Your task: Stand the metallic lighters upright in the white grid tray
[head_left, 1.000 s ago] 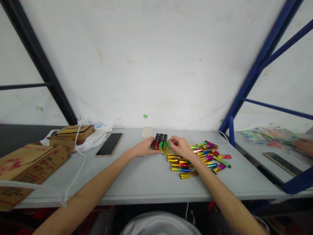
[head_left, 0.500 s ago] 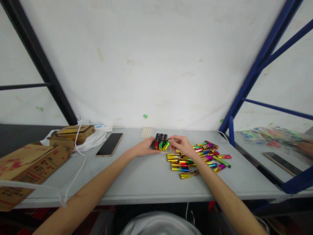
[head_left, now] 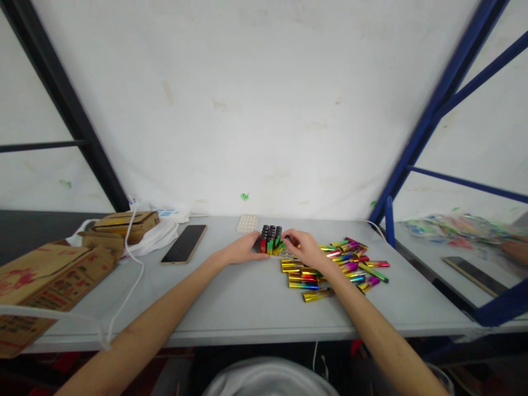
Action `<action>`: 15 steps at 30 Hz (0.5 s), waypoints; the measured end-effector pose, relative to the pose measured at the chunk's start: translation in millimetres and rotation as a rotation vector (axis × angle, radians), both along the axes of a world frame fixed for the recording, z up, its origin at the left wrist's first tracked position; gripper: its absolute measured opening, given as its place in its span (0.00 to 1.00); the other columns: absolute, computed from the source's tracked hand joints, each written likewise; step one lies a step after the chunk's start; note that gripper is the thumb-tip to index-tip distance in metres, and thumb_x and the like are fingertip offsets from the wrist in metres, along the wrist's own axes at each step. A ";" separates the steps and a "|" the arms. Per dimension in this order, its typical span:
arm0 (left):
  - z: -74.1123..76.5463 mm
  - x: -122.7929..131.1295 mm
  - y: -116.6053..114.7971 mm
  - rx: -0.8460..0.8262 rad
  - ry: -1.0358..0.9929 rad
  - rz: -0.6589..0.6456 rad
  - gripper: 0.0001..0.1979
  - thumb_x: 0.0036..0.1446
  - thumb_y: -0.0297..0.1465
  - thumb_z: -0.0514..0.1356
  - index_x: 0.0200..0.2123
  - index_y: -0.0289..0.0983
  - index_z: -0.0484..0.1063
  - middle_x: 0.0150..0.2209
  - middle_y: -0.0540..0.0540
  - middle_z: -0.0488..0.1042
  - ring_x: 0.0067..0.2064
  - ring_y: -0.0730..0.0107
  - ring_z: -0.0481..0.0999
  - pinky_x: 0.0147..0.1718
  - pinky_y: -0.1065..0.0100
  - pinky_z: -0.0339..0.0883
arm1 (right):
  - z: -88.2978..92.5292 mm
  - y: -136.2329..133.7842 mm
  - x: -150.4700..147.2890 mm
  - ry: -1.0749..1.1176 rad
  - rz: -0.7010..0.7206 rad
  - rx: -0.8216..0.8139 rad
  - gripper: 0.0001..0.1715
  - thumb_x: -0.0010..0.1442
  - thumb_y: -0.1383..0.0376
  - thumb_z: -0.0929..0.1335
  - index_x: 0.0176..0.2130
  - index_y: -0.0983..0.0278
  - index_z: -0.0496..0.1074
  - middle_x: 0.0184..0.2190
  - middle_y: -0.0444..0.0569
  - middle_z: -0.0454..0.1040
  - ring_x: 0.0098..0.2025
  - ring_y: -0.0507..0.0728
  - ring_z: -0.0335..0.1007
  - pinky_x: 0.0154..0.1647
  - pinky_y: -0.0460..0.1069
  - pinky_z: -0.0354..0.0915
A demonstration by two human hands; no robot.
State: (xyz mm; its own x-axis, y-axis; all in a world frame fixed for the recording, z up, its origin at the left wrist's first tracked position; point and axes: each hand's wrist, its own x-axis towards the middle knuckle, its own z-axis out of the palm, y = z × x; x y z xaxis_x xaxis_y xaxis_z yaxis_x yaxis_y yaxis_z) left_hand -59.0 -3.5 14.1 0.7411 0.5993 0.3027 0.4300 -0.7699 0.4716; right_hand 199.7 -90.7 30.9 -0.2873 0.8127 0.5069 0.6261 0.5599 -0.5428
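Observation:
Shiny coloured lighters (head_left: pixel 270 242) with black tops stand upright in rows in a pale tray with holes (head_left: pixel 286 253). My left hand (head_left: pixel 243 248) is closed around the left side of this group, with the thumb along its front. A gold-green lighter (head_left: pixel 279 248) leans at the group's right side, its black top between the fingertips of my right hand (head_left: pixel 304 245). My right fingers are pinched, and part of the lighter is hidden. Just right of the tray lies a loose pile of metallic lighters (head_left: pixel 303 278), partly under my right forearm.
A second pale tray (head_left: pixel 248 223) lies near the wall. To the left are a phone (head_left: pixel 184 243), cardboard boxes (head_left: pixel 58 283), a white bag (head_left: pixel 154 237) and a white cable (head_left: pixel 138 261). A blue frame post (head_left: pixel 390 220) borders the right side, with another person's hand (head_left: pixel 515 249) beyond.
My right hand has moved slightly down and towards the tray. The gold-green lighter sits a little lower among the others. My left hand has stayed in place.

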 end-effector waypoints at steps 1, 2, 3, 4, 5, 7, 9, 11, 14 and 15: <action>-0.2 -0.2 0.1 -0.004 -0.002 -0.005 0.30 0.55 0.55 0.69 0.48 0.36 0.75 0.46 0.39 0.80 0.46 0.49 0.78 0.49 0.55 0.73 | 0.0 -0.6 -0.9 -0.032 0.002 0.031 0.11 0.70 0.61 0.66 0.47 0.62 0.76 0.29 0.44 0.74 0.28 0.53 0.68 0.33 0.48 0.63; -0.2 -0.3 0.0 -0.008 -0.002 -0.009 0.30 0.55 0.54 0.69 0.49 0.35 0.75 0.47 0.38 0.80 0.47 0.49 0.78 0.50 0.54 0.73 | -0.1 -1.3 -1.9 -0.057 0.005 0.054 0.11 0.70 0.62 0.66 0.48 0.62 0.75 0.29 0.44 0.75 0.29 0.54 0.69 0.34 0.48 0.64; 0.0 -0.4 -0.3 -0.011 -0.001 -0.011 0.31 0.55 0.54 0.69 0.50 0.35 0.75 0.47 0.38 0.80 0.47 0.49 0.78 0.50 0.54 0.72 | -0.2 -2.0 -3.0 -0.078 0.006 0.068 0.11 0.70 0.63 0.66 0.49 0.62 0.75 0.30 0.45 0.75 0.30 0.54 0.69 0.35 0.48 0.64; 0.4 -0.5 -0.7 -0.014 0.001 -0.013 0.31 0.56 0.54 0.69 0.50 0.35 0.75 0.48 0.38 0.79 0.47 0.49 0.78 0.51 0.54 0.72 | -0.3 -2.7 -4.0 -0.095 0.003 0.075 0.12 0.69 0.64 0.66 0.51 0.62 0.74 0.30 0.45 0.75 0.30 0.54 0.70 0.35 0.48 0.65; 0.9 -0.4 -1.2 -0.016 0.003 -0.014 0.31 0.56 0.53 0.69 0.51 0.34 0.75 0.48 0.37 0.79 0.48 0.49 0.78 0.51 0.54 0.72 | -0.5 -3.4 -4.8 -0.109 -0.002 0.078 0.14 0.69 0.64 0.67 0.53 0.62 0.73 0.31 0.45 0.75 0.31 0.55 0.71 0.36 0.49 0.66; 2.0 -0.3 -2.1 -0.021 0.007 -0.017 0.31 0.56 0.53 0.69 0.52 0.34 0.75 0.48 0.37 0.79 0.48 0.49 0.78 0.51 0.54 0.72 | -0.9 -4.1 -5.5 -0.133 -0.004 0.085 0.16 0.69 0.64 0.68 0.56 0.62 0.71 0.32 0.45 0.76 0.32 0.56 0.73 0.37 0.49 0.67; 2.6 -0.2 -2.5 -0.021 0.008 -0.017 0.32 0.56 0.53 0.69 0.53 0.34 0.75 0.49 0.38 0.79 0.48 0.49 0.78 0.51 0.54 0.72 | -1.0 -3.9 -4.8 -0.153 0.012 0.107 0.15 0.70 0.63 0.68 0.56 0.62 0.72 0.34 0.47 0.77 0.34 0.56 0.74 0.39 0.50 0.69; 2.2 -0.2 -2.3 -0.018 0.008 -0.013 0.32 0.56 0.53 0.69 0.53 0.34 0.75 0.49 0.38 0.79 0.48 0.48 0.78 0.51 0.54 0.72 | -0.6 -3.1 -3.0 -0.170 0.046 0.140 0.13 0.72 0.62 0.67 0.54 0.61 0.73 0.38 0.49 0.78 0.35 0.56 0.75 0.42 0.51 0.71; 0.6 -0.4 -0.8 -0.017 0.005 -0.012 0.32 0.56 0.54 0.69 0.53 0.34 0.75 0.49 0.38 0.79 0.48 0.48 0.78 0.51 0.54 0.72 | 1.3 -2.2 0.4 -0.182 0.086 0.173 0.12 0.74 0.62 0.66 0.54 0.60 0.75 0.43 0.52 0.79 0.39 0.57 0.76 0.45 0.52 0.72; 0.0 -0.5 -0.2 -0.017 0.002 -0.015 0.32 0.56 0.54 0.69 0.53 0.35 0.75 0.49 0.38 0.79 0.48 0.48 0.78 0.51 0.54 0.72 | 2.1 -2.2 1.5 -0.184 0.094 0.176 0.13 0.74 0.62 0.66 0.55 0.59 0.75 0.44 0.52 0.79 0.40 0.57 0.76 0.46 0.52 0.72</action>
State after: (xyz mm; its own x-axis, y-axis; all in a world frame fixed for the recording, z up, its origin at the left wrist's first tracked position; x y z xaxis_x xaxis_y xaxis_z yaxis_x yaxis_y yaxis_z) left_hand -59.5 -3.7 14.1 0.7503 0.5934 0.2913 0.4196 -0.7680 0.4838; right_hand 201.2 -92.9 33.0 -0.4578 0.6823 0.5700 0.6463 0.6957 -0.3136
